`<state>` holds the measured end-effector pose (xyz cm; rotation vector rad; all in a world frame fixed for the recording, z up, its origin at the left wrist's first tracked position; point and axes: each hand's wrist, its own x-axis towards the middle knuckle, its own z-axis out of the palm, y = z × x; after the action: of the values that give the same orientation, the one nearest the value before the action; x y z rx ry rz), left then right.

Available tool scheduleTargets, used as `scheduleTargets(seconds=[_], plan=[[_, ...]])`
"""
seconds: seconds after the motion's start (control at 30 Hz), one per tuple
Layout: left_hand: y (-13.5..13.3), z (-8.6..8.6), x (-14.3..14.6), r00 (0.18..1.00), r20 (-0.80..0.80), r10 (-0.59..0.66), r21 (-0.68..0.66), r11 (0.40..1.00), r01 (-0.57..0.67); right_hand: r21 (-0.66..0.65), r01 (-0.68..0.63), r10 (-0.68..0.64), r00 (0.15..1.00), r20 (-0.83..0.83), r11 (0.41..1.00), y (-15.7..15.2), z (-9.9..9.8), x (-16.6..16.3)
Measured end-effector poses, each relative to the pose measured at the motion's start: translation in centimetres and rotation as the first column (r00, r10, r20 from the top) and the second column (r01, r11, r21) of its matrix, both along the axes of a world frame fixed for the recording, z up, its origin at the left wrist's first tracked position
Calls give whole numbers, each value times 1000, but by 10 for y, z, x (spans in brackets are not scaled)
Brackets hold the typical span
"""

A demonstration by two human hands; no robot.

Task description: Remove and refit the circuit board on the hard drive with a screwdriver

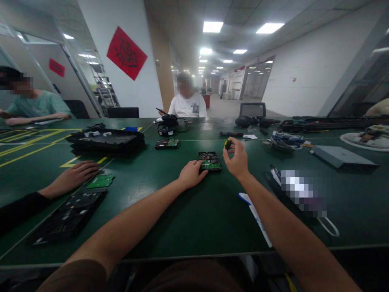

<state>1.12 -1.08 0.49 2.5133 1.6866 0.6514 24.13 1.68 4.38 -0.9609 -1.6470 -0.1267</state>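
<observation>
A hard drive (208,156) with a green circuit board lies flat on the green table in front of me. My left hand (192,174) holds it at its left side, fingers over the edge and thumb along the near side. Just right of the drive, my right hand (237,158) is raised and pinches the yellow and black handle of a small screwdriver (227,143). The screwdriver's shaft is too thin to make out clearly, and I cannot tell whether its tip touches the drive.
Another hard drive (167,144) lies beyond, left of centre. Black trays (106,140) are stacked at left. A co-worker's hand (77,175) rests by a green circuit board (101,181) and a black frame (68,215). Rightward are a second screwdriver (232,134), cables (286,140) and a metal box (342,156).
</observation>
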Motion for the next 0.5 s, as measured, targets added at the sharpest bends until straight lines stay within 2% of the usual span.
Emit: scheduleTargets(seconds=[0.5], plan=[[1, 0, 0, 1000, 6, 8, -18, 1000, -8, -10, -5, 5, 1000, -6, 1000, 1, -1, 1]])
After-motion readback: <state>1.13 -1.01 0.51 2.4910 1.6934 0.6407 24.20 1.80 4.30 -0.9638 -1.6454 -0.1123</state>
